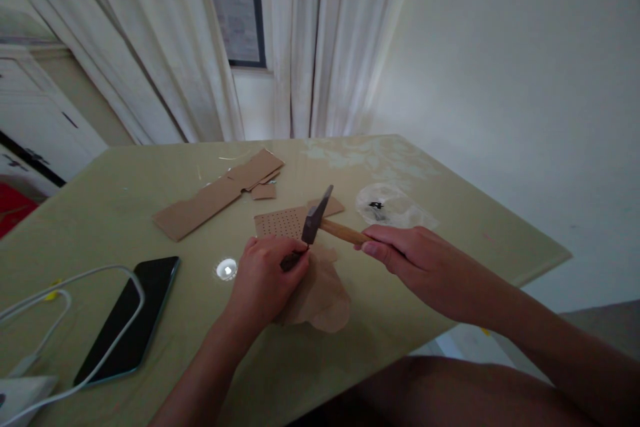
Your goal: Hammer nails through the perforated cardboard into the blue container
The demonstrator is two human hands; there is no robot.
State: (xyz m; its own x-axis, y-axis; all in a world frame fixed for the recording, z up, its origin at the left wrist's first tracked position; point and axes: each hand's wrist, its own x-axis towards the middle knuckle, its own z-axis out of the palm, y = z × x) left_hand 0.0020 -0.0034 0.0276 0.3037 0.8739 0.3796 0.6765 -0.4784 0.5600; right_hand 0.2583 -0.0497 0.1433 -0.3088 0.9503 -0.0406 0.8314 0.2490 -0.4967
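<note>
The right hand [400, 250] grips the wooden handle of a small hammer [320, 220], whose dark metal head hangs just above the left hand [263, 280]. The left hand's fingers are pinched shut on a small dark object [291, 260], too blurred to name, over a crumpled sheet of brown paper [320, 297] near the front of the green table [125, 193]. Just behind lie a perforated cardboard piece [277, 221], a clear plastic bag [393, 208], a cardboard strip [215, 195], and to the left a black phone [133, 317] with a white cable [65, 283] across it.
</note>
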